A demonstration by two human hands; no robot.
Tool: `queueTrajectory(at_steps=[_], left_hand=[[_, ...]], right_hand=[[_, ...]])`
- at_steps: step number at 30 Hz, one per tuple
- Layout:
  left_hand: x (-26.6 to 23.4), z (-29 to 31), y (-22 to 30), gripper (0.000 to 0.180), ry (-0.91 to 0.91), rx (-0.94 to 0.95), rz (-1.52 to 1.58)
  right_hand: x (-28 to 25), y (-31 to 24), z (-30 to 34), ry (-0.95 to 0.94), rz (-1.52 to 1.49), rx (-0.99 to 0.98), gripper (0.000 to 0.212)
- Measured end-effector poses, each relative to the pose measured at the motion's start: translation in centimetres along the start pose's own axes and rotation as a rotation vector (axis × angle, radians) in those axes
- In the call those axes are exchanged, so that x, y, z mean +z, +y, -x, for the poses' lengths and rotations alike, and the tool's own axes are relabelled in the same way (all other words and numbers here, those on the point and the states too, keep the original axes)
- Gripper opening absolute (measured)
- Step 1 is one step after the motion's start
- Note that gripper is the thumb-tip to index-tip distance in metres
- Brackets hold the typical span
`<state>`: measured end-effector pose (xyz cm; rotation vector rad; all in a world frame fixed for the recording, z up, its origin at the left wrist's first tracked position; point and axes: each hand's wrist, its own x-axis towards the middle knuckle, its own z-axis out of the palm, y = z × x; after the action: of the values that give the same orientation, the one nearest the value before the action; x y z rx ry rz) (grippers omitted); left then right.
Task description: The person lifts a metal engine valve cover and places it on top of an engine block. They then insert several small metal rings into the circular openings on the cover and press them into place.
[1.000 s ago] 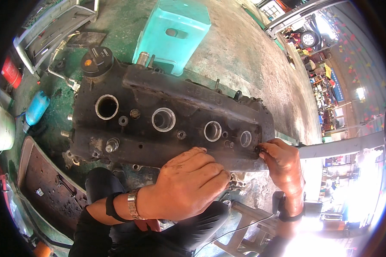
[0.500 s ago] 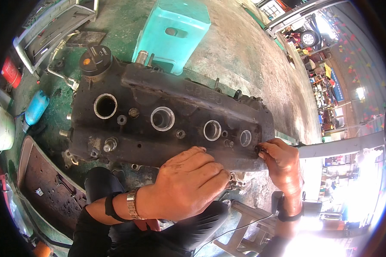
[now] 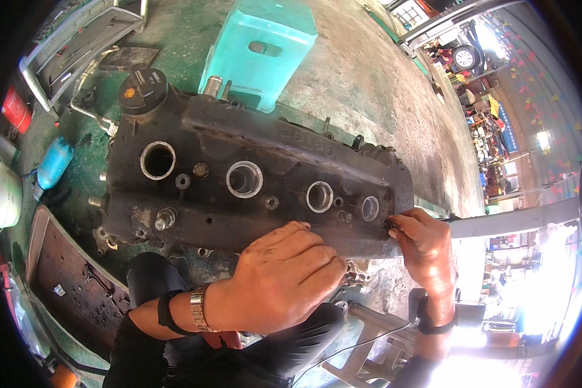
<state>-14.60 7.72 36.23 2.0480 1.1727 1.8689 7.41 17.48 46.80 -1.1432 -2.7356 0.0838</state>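
Resting flat on the near edge of the black engine cover point(image 3: 252, 181), the left hand point(image 3: 278, 278) has its fingers together. The right hand point(image 3: 423, 249) pinches a small bolt point(image 3: 389, 226) at the cover's right end. Behind the cover stands a turquoise stool point(image 3: 262, 45).

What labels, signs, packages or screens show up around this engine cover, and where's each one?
Filler cap: round, black, with a small orange label and pale markings, on the far left end of the dark valve cover.
Raised lettering: cast along the cover's far ridge, same dark colour.
Signboards: blue and coloured panels on distant shopfronts, far right.
No packages or screens.
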Motion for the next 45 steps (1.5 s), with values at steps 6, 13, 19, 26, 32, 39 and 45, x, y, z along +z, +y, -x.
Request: queueTrajectory(at_steps=[6,13,19,26,32,39,45], left_hand=[[0.0,0.0,0.0,0.023,-0.001,0.002,0.010],[-0.1,0.0,0.0,0.023,-0.007,0.006,0.010],[-0.1,0.0,-0.1,0.022,-0.001,0.012,0.000],[0.0,0.0,-0.1,0.022,-0.001,0.013,-0.001],[0.0,0.0,-0.1,0.023,-0.005,0.010,0.001],[0.0,0.0,-0.1,0.023,-0.008,0.008,-0.008],[0.0,0.1,-0.1,0.023,-0.008,0.008,-0.003]], right_hand=[[-0.2,-0.2,-0.2,-0.024,0.036,0.018,0.016],[-0.2,-0.4,-0.3,-0.032,0.098,0.017,0.014],[-0.1,-0.6,-0.3,-0.020,0.141,-0.017,0.015],[0.2,-0.6,-0.1,0.016,0.113,-0.007,0.015],[0.8,-0.2,0.1,0.062,-0.006,0.038,0.016],[1.0,0.5,0.1,0.070,-0.047,0.018,0.016],[0.9,0.3,0.0,0.061,0.021,0.018,0.015]])
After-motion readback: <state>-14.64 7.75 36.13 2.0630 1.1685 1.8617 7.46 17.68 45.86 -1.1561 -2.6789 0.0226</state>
